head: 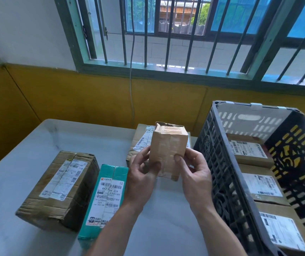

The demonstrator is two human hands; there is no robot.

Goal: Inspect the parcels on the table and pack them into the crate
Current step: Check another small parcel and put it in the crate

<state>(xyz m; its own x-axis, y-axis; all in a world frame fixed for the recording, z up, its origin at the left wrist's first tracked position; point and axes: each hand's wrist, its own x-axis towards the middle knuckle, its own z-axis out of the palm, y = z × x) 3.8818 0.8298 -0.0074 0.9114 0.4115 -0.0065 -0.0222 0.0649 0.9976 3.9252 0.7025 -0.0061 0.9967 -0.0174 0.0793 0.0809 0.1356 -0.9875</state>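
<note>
A small taped brown cardboard parcel (169, 146) is held upright above the table between both hands. My left hand (141, 179) grips its left lower side with the thumb on the front face. My right hand (196, 174) grips its right lower side, thumb pressed on the front. To the right stands a dark slatted plastic crate (216, 163) with three labelled brown parcels (258, 185) lying in a row inside. On the table lie a large worn brown box (59, 189), a teal parcel (105, 200) beside it, and a brown labelled parcel (140, 141) behind the held one.
The white table (28, 148) stands against a yellow and white wall under a barred window (185, 34). A thin cable (131, 80) hangs down the wall behind the table. The table's left half is bare.
</note>
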